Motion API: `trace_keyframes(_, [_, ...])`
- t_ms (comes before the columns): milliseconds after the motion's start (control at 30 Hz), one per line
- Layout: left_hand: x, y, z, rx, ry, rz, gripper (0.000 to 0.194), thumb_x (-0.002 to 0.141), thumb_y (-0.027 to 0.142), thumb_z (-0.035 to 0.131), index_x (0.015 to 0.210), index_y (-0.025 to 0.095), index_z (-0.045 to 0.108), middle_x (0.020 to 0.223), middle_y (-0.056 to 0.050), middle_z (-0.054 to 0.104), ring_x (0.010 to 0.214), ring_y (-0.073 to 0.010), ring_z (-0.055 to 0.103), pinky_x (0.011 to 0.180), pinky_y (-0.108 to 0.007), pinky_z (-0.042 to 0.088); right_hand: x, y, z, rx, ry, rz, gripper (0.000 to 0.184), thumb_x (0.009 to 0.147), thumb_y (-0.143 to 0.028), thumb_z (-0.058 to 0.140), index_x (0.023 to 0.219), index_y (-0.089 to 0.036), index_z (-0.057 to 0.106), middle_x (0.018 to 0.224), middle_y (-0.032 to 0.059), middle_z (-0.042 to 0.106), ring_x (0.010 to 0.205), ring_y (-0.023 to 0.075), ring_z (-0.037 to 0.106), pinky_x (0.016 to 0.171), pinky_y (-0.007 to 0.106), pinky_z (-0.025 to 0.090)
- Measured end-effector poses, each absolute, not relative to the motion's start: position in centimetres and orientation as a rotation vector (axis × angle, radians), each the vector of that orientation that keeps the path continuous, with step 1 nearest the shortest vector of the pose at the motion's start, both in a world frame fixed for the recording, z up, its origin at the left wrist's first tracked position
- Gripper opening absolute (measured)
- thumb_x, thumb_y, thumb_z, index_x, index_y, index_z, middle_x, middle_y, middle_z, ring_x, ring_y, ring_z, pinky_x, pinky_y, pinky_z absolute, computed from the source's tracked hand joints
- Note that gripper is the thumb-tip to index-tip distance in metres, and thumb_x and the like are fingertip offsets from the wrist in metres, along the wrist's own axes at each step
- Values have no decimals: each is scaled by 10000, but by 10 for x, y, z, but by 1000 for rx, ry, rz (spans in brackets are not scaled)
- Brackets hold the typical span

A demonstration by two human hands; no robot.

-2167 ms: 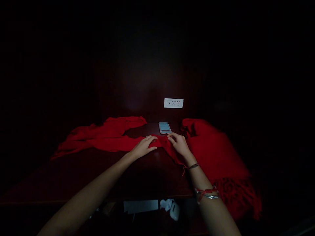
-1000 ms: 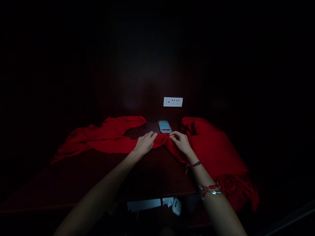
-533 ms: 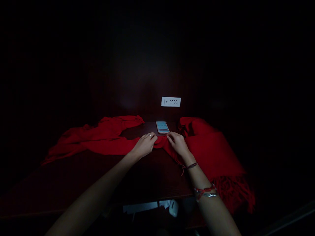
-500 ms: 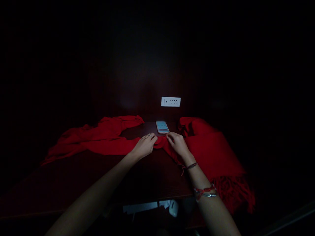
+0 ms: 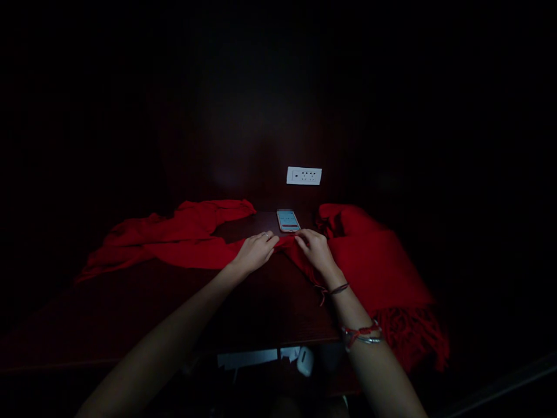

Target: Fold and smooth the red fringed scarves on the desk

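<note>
A long red scarf (image 5: 374, 261) lies across the dark table in a loose curve, with fringe hanging at its right end. Near the middle, my left hand (image 5: 256, 249) is closed on a narrow bunched stretch of it, palm down. My right hand (image 5: 314, 249) pinches the same stretch a short way to the right, thumb and fingers together. Between the two hands the cloth is gathered into a thin strip. A phone (image 5: 288, 220) with a lit screen lies flat just beyond my fingers. My fingertips partly hide how the cloth is gripped.
A white wall socket (image 5: 304, 176) sits on the dark wall behind the phone. The table's front edge (image 5: 174, 354) crosses the lower view. Below it show pale flat pieces (image 5: 248, 359) and a rounded white object (image 5: 305, 361). Deep shadow hides both sides.
The scarf strip between my hands looks thinner and straighter, and its small hanging fold has gone. Both hands stay in nearly the same place; the whole view has shifted slightly.
</note>
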State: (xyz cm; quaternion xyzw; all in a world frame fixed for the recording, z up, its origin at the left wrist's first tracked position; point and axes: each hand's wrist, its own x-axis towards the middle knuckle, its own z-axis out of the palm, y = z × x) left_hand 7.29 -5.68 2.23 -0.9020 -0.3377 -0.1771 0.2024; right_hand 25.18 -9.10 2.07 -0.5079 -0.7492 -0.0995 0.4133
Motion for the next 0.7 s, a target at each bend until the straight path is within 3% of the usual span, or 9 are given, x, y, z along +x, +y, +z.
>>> trace_keyframes(167, [62, -49, 26, -2505, -973, -542, 225, 759, 69, 351, 929, 163, 463, 884, -54, 525, 849, -169, 492, 739, -263, 393, 253, -92, 19, -1286, -1932, -117, 196, 769, -248, 458, 926, -154, 530, 868, 50, 580, 773, 129, 522, 726, 245, 391])
trace_keyframes(333, [45, -45, 31, -2484, -1130, -554, 336, 703, 7, 334, 987, 160, 427, 907, -59, 519, 852, -170, 496, 707, -264, 402, 248, -100, 18, -1254, -2066, 53, 521, 605, -340, 630, 1051, -156, 433, 1023, 72, 490, 907, 155, 466, 769, 266, 373])
trace_keyframes(533, [37, -43, 29, -2475, -1028, -508, 294, 721, 40, 324, 948, 182, 444, 964, -56, 495, 850, -165, 491, 664, -251, 404, 238, -112, 24, -1430, -2188, 82, 436, 610, -187, 614, 996, -169, 411, 979, 48, 504, 866, 158, 480, 716, 262, 368])
trace_keyframes(700, [40, -44, 29, -2488, -982, -508, 251, 729, 51, 314, 894, 182, 451, 940, -53, 522, 863, -170, 492, 664, -250, 400, 223, -143, 27, -1700, -2206, 29, 495, 624, -276, 618, 1041, -157, 380, 988, 93, 494, 868, 191, 492, 681, 273, 375])
